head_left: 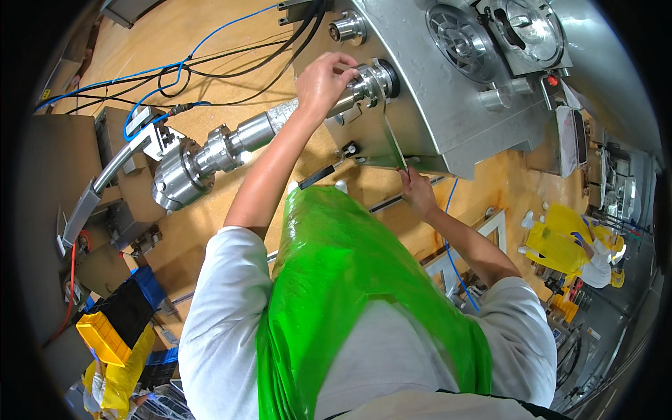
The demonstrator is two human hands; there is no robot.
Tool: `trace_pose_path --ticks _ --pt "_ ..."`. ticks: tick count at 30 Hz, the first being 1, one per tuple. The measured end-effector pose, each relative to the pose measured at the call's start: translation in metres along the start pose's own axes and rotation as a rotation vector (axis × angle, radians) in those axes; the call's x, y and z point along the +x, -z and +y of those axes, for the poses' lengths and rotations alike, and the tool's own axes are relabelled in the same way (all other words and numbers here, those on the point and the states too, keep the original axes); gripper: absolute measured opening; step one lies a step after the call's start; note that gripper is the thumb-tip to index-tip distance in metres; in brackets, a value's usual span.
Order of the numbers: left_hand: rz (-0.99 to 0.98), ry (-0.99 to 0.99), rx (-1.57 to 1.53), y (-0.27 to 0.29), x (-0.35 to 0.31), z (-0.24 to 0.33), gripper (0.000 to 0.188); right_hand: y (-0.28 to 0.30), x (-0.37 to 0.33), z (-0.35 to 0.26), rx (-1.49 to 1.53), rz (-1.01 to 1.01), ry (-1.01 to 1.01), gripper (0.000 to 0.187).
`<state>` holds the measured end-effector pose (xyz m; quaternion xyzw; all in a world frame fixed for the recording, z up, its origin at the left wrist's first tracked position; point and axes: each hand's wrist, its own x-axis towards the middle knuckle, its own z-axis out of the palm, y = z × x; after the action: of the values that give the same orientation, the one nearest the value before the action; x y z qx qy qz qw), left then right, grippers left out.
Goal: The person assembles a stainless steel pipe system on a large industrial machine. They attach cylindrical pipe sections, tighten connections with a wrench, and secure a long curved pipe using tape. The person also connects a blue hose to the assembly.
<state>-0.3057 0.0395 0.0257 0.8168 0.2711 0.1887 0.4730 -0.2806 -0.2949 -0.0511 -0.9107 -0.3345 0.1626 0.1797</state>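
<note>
A steel pipe [253, 131] runs up from the left to a round ring coupling [378, 78] on the side of a large stainless steel machine [420, 105]. My left hand [323, 85] is closed over the pipe's end, its fingers curled just beside the coupling. A long, thin metal spanner [394, 136] reaches down from the coupling ring. My right hand [418, 192] grips its lower end, with the fingers wrapped round it. How the spanner's upper end sits on the ring is too small to make out.
A rounded steel housing [183, 175] ends the pipe at left. Black cables and a blue hose [231, 26] lie over the tan floor. A black-handled part [318, 175] is below the machine. People in yellow aprons work at far right [560, 241] and lower left, near a yellow crate [103, 338].
</note>
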Motion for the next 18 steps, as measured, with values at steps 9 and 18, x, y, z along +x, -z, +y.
trace_pose_path --ticks 9,18 --pt "0.196 -0.129 -0.505 0.008 -0.056 0.002 0.023 -0.002 0.006 0.009 0.013 -0.058 -0.024 0.034" --pt "-0.288 0.308 -0.542 -0.021 -0.139 -0.084 0.046 0.006 -0.011 -0.006 0.186 -0.025 0.002 0.028"
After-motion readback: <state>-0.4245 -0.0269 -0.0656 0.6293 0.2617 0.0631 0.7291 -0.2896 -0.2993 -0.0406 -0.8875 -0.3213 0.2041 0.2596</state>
